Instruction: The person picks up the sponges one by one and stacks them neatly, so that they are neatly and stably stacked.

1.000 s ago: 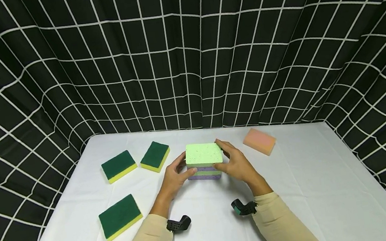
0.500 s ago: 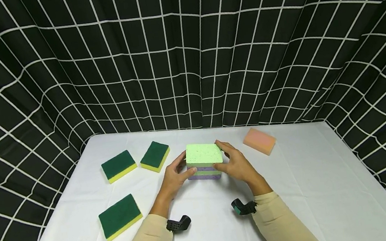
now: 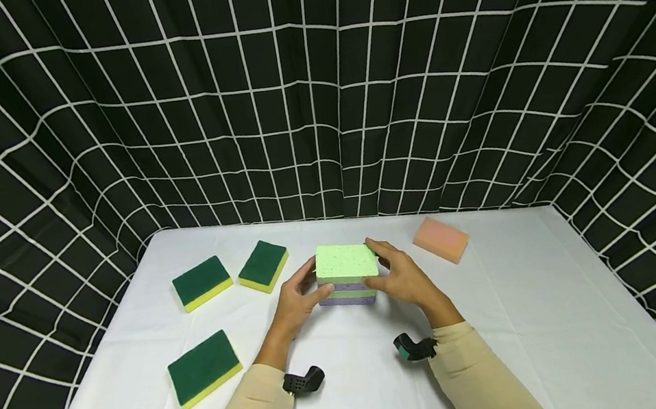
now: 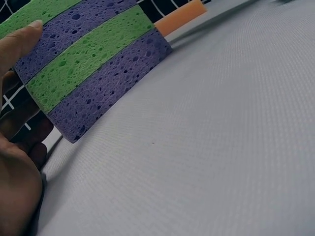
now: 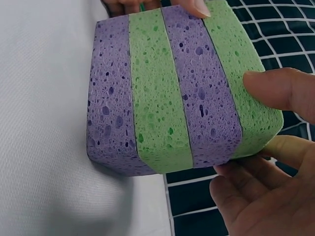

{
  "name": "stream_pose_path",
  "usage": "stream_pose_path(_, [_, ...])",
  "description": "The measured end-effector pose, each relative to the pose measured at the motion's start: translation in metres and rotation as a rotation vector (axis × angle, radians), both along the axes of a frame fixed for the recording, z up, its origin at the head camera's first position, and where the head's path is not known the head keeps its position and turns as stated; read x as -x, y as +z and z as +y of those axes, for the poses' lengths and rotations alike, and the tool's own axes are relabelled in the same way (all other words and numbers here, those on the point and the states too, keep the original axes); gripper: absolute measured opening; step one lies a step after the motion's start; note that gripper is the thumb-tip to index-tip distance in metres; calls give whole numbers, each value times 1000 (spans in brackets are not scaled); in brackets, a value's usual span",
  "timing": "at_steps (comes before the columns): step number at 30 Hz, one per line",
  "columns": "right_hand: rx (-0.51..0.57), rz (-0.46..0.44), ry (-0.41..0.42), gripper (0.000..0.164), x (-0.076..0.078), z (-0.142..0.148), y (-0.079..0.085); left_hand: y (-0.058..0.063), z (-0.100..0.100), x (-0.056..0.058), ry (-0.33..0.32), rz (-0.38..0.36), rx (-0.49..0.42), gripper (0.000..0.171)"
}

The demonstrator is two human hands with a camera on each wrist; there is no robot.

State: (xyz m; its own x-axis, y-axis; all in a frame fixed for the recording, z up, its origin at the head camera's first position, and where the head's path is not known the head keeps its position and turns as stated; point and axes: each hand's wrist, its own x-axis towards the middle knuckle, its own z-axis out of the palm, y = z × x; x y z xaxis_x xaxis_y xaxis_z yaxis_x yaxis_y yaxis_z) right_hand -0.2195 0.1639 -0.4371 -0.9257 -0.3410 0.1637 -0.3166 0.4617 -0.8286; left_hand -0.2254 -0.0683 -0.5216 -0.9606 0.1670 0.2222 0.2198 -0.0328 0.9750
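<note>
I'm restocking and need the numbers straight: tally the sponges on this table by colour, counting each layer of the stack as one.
Dark green and yellow sponges: 3
Light green sponges, in the stack: 2
Purple sponges, in the stack: 2
Orange sponge: 1
Total: 8

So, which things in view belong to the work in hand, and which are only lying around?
Probably in the work:
stack of green and purple sponges
left hand
right hand

Probably just lying around:
three green-and-yellow sponges
orange sponge
</note>
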Motion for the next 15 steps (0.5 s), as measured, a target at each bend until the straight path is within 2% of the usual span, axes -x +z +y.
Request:
stream_pose_path(5, [10, -1, 11, 79, 5, 4, -9, 2, 2, -1, 6, -16, 16, 71])
stream_pose_path(10, [15, -4, 18, 79, 4, 4, -9, 14, 3, -2, 6, 0, -1, 76])
stream_pose_path(15, [7, -6, 3, 79, 4, 4, -9, 24, 4, 2, -5, 23, -17, 73])
